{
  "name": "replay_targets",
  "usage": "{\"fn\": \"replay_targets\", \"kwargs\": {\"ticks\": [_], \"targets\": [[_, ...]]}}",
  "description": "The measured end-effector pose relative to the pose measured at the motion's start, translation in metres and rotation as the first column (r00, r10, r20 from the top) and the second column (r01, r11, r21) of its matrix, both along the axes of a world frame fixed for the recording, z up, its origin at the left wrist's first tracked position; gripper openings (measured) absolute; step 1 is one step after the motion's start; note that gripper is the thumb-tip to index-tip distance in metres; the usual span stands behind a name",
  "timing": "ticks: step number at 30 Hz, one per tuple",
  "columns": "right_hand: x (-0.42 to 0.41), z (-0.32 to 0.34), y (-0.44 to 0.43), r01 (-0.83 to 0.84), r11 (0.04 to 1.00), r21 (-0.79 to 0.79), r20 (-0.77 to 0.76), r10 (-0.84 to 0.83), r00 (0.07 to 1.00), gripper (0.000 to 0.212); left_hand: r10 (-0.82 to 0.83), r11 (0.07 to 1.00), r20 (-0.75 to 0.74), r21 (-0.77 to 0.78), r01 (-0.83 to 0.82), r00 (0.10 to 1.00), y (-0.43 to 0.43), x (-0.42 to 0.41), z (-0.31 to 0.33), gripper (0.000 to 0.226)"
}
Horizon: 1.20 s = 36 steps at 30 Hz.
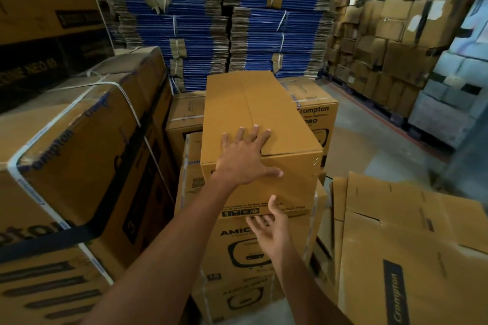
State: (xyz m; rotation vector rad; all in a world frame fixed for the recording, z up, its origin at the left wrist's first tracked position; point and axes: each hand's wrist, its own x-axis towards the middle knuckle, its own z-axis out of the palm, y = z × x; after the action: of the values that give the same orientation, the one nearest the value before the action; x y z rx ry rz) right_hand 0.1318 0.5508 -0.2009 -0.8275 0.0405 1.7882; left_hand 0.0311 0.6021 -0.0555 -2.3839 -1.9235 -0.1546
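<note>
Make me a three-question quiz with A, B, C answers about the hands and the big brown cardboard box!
1. Where does the left hand lie?
A. on top of the plain brown cardboard box
B. on the floor
C. on a shelf
2. What colour are the tied stacks of flattened cartons behind?
A. red
B. blue
C. green
3. How are the box's top flaps?
A. closed
B. standing open
C. torn off
Answers: 1 A, its spread fingers lie flat on the lid; 2 B, their faces show blue; 3 A, the flaps meet along one seam.
</note>
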Motion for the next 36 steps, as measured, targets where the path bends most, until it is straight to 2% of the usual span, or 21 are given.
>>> {"fn": "replay_targets", "kwargs": {"ticks": [3, 7, 11, 14, 18, 22, 24, 27, 29, 32, 36], "targets": [[-0.004, 0.009, -0.003, 0.030, 0.999, 0.021, -0.045, -0.029, 0.999, 0.098, -0.011, 1.000, -0.025, -0.007, 0.010, 1.000, 0.001, 0.000, 0.005, 0.113], [0.003, 0.027, 0.001, 0.098, 0.988, 0.116, 0.007, -0.100, 0.995, 0.093, 0.000, 0.998, 0.052, 0.060, -0.003, 0.999, 0.002, -0.003, 0.022, 0.109], [0.023, 0.062, 0.016, 0.185, 0.918, 0.349, 0.175, -0.258, 0.950, 0.095, 0.015, 0.992, 0.304, 0.112, -0.052, 0.952, -0.004, -0.001, 0.047, 0.107], [0.041, 0.088, 0.030, 0.198, 0.840, 0.505, 0.322, -0.396, 0.860, 0.086, -0.024, 0.989, 0.541, 0.136, -0.059, 0.840, -0.013, 0.000, 0.072, 0.110], [0.061, 0.127, 0.047, 0.115, 0.765, 0.634, 0.502, -0.520, 0.691, 0.077, -0.115, 0.984, 0.795, 0.171, -0.039, 0.595, -0.016, -0.002, 0.092, 0.117], [0.083, 0.172, 0.045, -0.074, 0.728, 0.682, 0.689, -0.604, 0.401, 0.077, -0.179, 0.978, 0.944, 0.201, -0.052, 0.275, -0.019, -0.004, 0.079, 0.117], [0.094, 0.198, 0.043, -0.228, 0.698, 0.678, 0.733, -0.624, 0.271, 0.081, -0.197, 0.973, 0.978, 0.203, -0.109, 0.063, -0.025, 0.001, 0.056, 0.110], [0.099, 0.232, 0.047, -0.496, 0.671, 0.551, 0.790, -0.612, 0.050, 0.084, -0.172, 0.972, 0.940, 0.114, -0.206, -0.294, -0.034, 0.020, 0.015, 0.095], [0.097, 0.242, 0.053, -0.608, 0.658, 0.444, 0.794, -0.603, -0.073, 0.086, -0.147, 0.971, 0.877, 0.040, -0.236, -0.458, -0.036, 0.036, -0.008, 0.088], [0.090, 0.240, 0.060, -0.691, 0.645, 0.326, 0.778, -0.598, -0.191, 0.089, -0.082, 0.972, 0.782, -0.074, -0.224, -0.617, -0.039, 0.054, -0.028, 0.088], [0.071, 0.232, 0.063, -0.785, 0.580, 0.216, 0.656, -0.682, -0.323, 0.086, 0.063, 0.968, 0.681, -0.221, -0.123, -0.730, -0.047, 0.061, -0.047, 0.086]]}}
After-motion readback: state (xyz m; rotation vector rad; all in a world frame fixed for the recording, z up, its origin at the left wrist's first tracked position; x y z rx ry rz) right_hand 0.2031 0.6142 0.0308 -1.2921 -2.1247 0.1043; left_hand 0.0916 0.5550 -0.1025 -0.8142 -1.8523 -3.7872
